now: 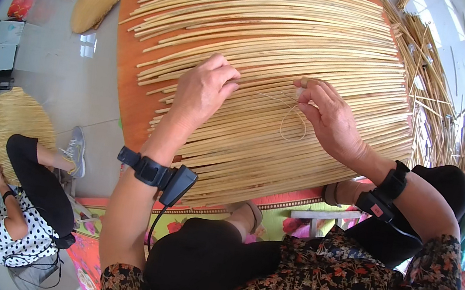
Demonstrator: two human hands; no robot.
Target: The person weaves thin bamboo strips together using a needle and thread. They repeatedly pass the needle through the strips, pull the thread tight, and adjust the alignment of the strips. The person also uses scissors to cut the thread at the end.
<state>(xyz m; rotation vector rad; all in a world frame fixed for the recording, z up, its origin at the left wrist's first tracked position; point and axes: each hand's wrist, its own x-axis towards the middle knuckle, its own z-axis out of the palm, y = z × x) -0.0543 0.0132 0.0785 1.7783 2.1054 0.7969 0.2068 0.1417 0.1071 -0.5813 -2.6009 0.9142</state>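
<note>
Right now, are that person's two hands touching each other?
Apart. The head view shows pale stalks in the gap between the left hand and the right hand.

On my feed I see slender pale-yellow stalks [248, 160] laid side by side on an orange board [133, 61] — their left ends uneven. A thin, pale thread [305, 131] curls in a slack loop — over their middle.

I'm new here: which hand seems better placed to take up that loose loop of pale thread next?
Probably the right hand. The thread's loop lies close to its fingers, over the stalks, while the left hand is farther off, toward the left.
</note>
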